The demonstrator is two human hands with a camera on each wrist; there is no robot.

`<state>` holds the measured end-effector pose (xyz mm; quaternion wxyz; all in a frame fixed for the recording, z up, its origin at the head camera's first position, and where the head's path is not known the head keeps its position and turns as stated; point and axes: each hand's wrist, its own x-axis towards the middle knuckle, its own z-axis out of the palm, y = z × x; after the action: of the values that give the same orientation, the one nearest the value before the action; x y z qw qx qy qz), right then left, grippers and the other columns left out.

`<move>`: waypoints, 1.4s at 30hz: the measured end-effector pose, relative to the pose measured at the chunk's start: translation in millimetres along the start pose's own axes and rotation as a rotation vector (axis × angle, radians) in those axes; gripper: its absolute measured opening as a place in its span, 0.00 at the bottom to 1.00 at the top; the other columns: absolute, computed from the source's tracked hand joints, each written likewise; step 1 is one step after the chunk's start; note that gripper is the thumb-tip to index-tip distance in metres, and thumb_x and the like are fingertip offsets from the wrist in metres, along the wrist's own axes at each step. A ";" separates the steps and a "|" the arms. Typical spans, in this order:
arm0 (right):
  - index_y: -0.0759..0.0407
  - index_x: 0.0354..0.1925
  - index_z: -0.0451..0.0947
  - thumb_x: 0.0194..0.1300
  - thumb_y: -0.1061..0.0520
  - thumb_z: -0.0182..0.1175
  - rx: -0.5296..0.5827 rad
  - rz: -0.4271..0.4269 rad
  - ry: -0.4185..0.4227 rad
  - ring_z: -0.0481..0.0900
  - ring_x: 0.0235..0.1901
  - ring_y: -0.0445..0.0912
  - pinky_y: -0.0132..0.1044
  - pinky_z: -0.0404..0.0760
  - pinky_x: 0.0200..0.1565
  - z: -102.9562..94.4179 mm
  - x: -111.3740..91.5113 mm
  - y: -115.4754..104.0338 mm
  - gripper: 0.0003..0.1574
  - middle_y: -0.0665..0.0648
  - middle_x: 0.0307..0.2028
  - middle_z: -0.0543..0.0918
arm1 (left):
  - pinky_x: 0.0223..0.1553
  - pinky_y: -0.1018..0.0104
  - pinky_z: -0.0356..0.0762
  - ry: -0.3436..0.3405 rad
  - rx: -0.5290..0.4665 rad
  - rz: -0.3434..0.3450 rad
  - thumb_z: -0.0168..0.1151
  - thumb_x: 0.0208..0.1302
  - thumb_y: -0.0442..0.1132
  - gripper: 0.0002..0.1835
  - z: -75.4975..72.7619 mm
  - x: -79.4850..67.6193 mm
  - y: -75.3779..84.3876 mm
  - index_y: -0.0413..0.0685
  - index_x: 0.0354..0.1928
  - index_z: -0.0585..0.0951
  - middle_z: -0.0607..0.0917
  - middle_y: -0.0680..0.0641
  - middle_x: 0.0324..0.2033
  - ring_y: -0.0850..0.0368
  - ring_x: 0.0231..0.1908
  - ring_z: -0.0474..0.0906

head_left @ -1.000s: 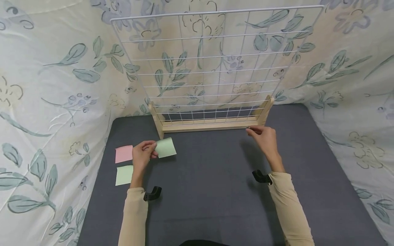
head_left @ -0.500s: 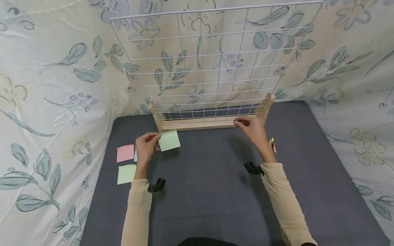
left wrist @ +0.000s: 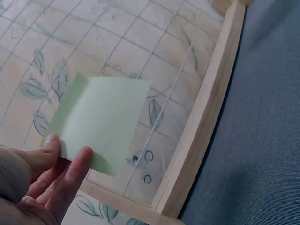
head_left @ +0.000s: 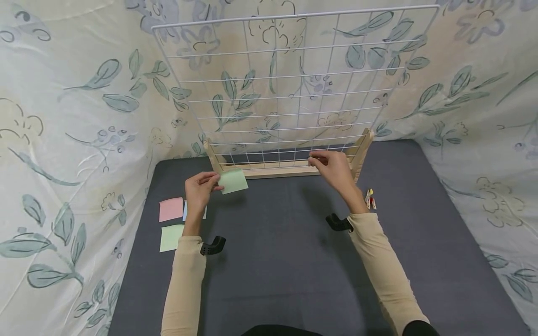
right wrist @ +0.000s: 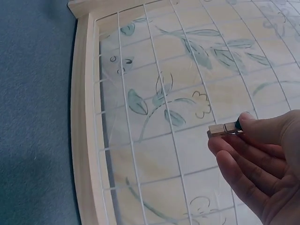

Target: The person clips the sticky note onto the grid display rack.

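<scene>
Pale floral fabric (head_left: 84, 112) hangs behind and beside a dark tabletop (head_left: 273, 261)

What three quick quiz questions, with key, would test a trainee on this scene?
1. Multiple choice: what colour is the note in the left hand? a) pink b) green c) blue
2. True or false: the right hand is empty.
3. Fill in: the wire grid is held upright by a base made of ____.

Key: 1: b. 2: false, it pinches a small clip, seen in the right wrist view. 3: wood.
</scene>
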<state>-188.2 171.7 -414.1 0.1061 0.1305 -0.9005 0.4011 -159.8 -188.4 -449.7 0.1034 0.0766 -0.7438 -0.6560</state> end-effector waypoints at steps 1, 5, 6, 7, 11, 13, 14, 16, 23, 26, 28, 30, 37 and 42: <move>0.64 0.50 0.84 0.69 0.56 0.63 0.001 -0.010 -0.001 0.86 0.36 0.53 0.48 0.86 0.36 0.2 1.0 -1.2 0.16 0.62 0.39 0.88 | 0.33 0.65 0.88 -0.002 -0.003 -0.003 0.65 0.63 0.30 0.13 0.2 0.0 1.1 0.26 0.46 0.82 0.85 0.31 0.42 0.61 0.29 0.86; 0.64 0.49 0.84 0.68 0.55 0.63 0.007 -0.034 -0.004 0.85 0.36 0.53 0.48 0.86 0.38 0.6 5.8 -7.5 0.16 0.63 0.39 0.87 | 0.30 0.65 0.88 -0.004 -0.018 0.004 0.65 0.64 0.30 0.15 1.1 2.7 4.3 0.26 0.49 0.81 0.84 0.29 0.43 0.61 0.26 0.85; 0.65 0.49 0.84 0.68 0.55 0.63 0.009 -0.040 -0.004 0.85 0.36 0.53 0.48 0.86 0.39 1.0 7.1 -9.2 0.16 0.63 0.40 0.87 | 0.29 0.65 0.88 0.000 -0.015 0.012 0.65 0.63 0.30 0.15 1.3 3.6 5.8 0.26 0.49 0.81 0.84 0.29 0.43 0.61 0.25 0.85; 0.65 0.49 0.84 0.68 0.55 0.64 0.013 -0.045 0.000 0.85 0.36 0.53 0.48 0.86 0.40 1.1 8.3 -11.7 0.16 0.63 0.40 0.87 | 0.28 0.66 0.87 0.007 -0.012 0.017 0.66 0.63 0.31 0.16 1.4 4.8 7.2 0.26 0.50 0.81 0.84 0.29 0.43 0.62 0.24 0.84; 0.65 0.49 0.84 0.67 0.56 0.64 0.035 -0.069 0.003 0.85 0.37 0.54 0.47 0.86 0.41 3.2 14.0 -24.1 0.16 0.63 0.41 0.87 | 0.25 0.71 0.85 0.064 -0.011 0.049 0.66 0.62 0.31 0.16 1.5 10.0 12.8 0.27 0.49 0.81 0.85 0.31 0.41 0.63 0.20 0.81; 0.65 0.49 0.84 0.67 0.56 0.64 0.053 -0.076 -0.007 0.85 0.38 0.53 0.46 0.86 0.42 4.5 17.4 -31.0 0.16 0.63 0.42 0.87 | 0.24 0.72 0.85 0.091 -0.012 0.062 0.66 0.62 0.31 0.15 2.1 12.5 15.8 0.28 0.48 0.82 0.85 0.32 0.41 0.63 0.21 0.81; 0.64 0.50 0.84 0.67 0.56 0.64 0.055 -0.076 -0.013 0.85 0.38 0.53 0.46 0.86 0.42 5.2 19.1 -33.9 0.16 0.63 0.42 0.87 | 0.24 0.73 0.85 0.099 -0.009 0.069 0.66 0.62 0.31 0.14 2.6 13.5 17.6 0.28 0.48 0.82 0.85 0.32 0.41 0.63 0.22 0.82; 0.64 0.50 0.84 0.68 0.56 0.63 0.052 -0.075 -0.024 0.85 0.39 0.53 0.45 0.86 0.44 6.3 22.1 -38.5 0.17 0.63 0.43 0.86 | 0.26 0.71 0.85 0.105 0.009 0.080 0.67 0.62 0.32 0.13 4.2 15.4 20.9 0.30 0.46 0.83 0.86 0.33 0.41 0.63 0.24 0.82; 0.64 0.50 0.84 0.68 0.56 0.63 0.036 -0.100 -0.027 0.85 0.39 0.52 0.45 0.86 0.43 5.7 33.2 -51.3 0.16 0.62 0.43 0.87 | 0.26 0.66 0.86 0.088 0.049 0.119 0.67 0.63 0.36 0.12 8.6 23.2 34.9 0.33 0.43 0.85 0.87 0.43 0.32 0.60 0.20 0.80; 0.64 0.49 0.84 0.67 0.57 0.64 0.035 -0.135 -0.026 0.86 0.38 0.52 0.44 0.87 0.42 6.5 38.2 -55.4 0.15 0.62 0.42 0.87 | 0.24 0.70 0.85 0.092 0.042 0.152 0.66 0.63 0.36 0.12 7.5 27.8 41.8 0.32 0.43 0.85 0.86 0.46 0.29 0.61 0.19 0.79; 0.64 0.49 0.85 0.67 0.57 0.64 0.037 -0.156 -0.027 0.86 0.37 0.52 0.44 0.87 0.41 7.3 41.3 -58.5 0.15 0.62 0.42 0.87 | 0.24 0.73 0.84 0.099 0.032 0.176 0.66 0.63 0.35 0.12 6.6 30.8 46.7 0.31 0.42 0.85 0.86 0.47 0.29 0.61 0.19 0.79; 0.65 0.49 0.85 0.68 0.57 0.64 0.040 -0.165 -0.028 0.86 0.37 0.52 0.44 0.87 0.41 7.7 44.0 -61.7 0.15 0.62 0.41 0.87 | 0.23 0.75 0.83 0.103 0.019 0.193 0.67 0.62 0.34 0.12 6.3 33.8 51.8 0.30 0.41 0.85 0.87 0.46 0.31 0.62 0.21 0.79; 0.66 0.47 0.85 0.67 0.58 0.64 0.067 -0.192 -0.012 0.86 0.37 0.52 0.43 0.87 0.41 0.4 54.1 -79.5 0.15 0.63 0.41 0.87 | 0.23 0.73 0.83 0.087 -0.050 0.185 0.67 0.61 0.34 0.14 8.5 42.6 68.6 0.27 0.43 0.84 0.86 0.48 0.31 0.61 0.21 0.80; 0.67 0.47 0.85 0.67 0.59 0.64 0.082 -0.214 -0.004 0.86 0.37 0.51 0.42 0.87 0.40 -3.3 63.0 -93.2 0.14 0.63 0.40 0.87 | 0.24 0.72 0.84 0.094 -0.062 0.173 0.66 0.62 0.31 0.13 7.8 43.4 80.0 0.26 0.43 0.84 0.86 0.49 0.29 0.59 0.22 0.79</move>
<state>-217.6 104.7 -328.6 0.1411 0.2310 -0.8643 0.4239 -201.9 -181.5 -369.0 0.1965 0.0395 -0.7214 -0.6629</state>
